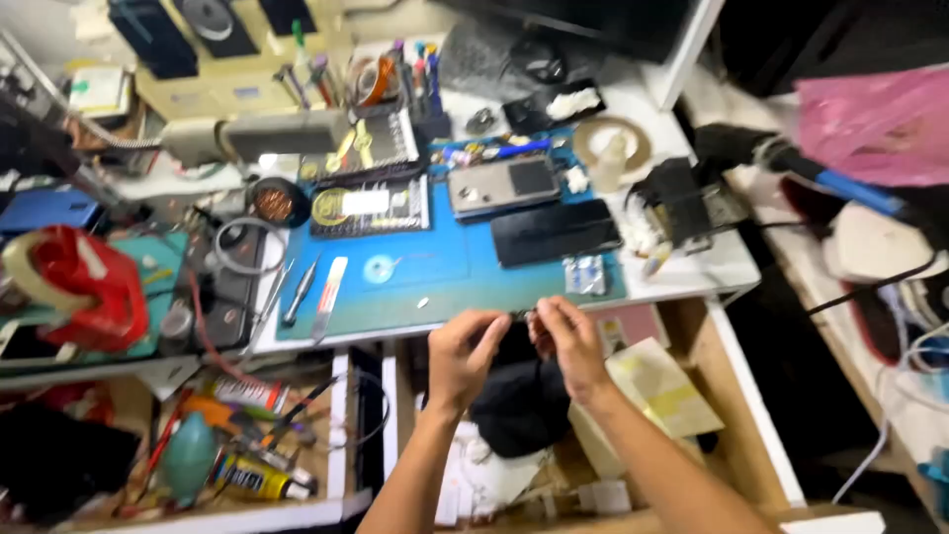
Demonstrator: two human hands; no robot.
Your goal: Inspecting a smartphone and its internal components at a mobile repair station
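Your left hand [463, 348] and right hand [567, 341] meet just below the near edge of the blue mat [435, 272], above the open drawer [633, 415]. Both pinch a small dark part [522, 315] between fingertips, each closed on one end of it, likely so you can steady it close to your eyes rather than on the worktop [692, 267]. What the part is stays too small and blurred to tell.

On the mat, the dark phone [554, 232] lies face up toward its right end, with an opened device [502, 185] just behind it. Tweezers [300, 294] rest at the mat's left edge, within reach. A dark cloth bundle [522, 405] below the mat hides much of the drawer.
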